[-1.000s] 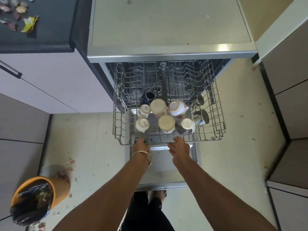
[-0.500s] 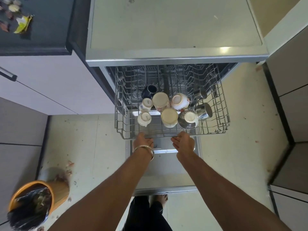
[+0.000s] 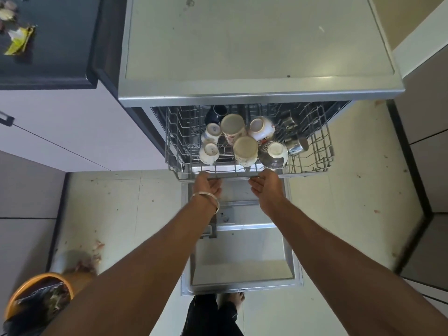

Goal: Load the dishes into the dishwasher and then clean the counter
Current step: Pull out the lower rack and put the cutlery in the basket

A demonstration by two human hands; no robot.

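Note:
The dishwasher's upper wire rack (image 3: 320, 163) sticks halfway out from under the steel top (image 3: 254, 42). Several upturned cups sit in it: cream mugs (image 3: 245, 149), small white cups (image 3: 209, 153), a floral bowl (image 3: 261, 128), a dark mug (image 3: 215, 112) and steel cups (image 3: 297, 144). My left hand (image 3: 208, 185), with a bangle at the wrist, and my right hand (image 3: 266, 185) press flat against the rack's front bar, fingers together, gripping nothing. The open dishwasher door (image 3: 242, 258) lies flat below my arms.
A dark counter (image 3: 48, 44) at the top left carries peels and a yellow wrapper (image 3: 19, 40). An orange bin (image 3: 36, 301) with a black liner stands at the bottom left, scraps strewn on the floor around it. Cabinets flank both sides. My feet (image 3: 230, 301) stand behind the door.
The rack has slid inward under the steel top, with both hands following its front bar forward. More of the open door shows now.

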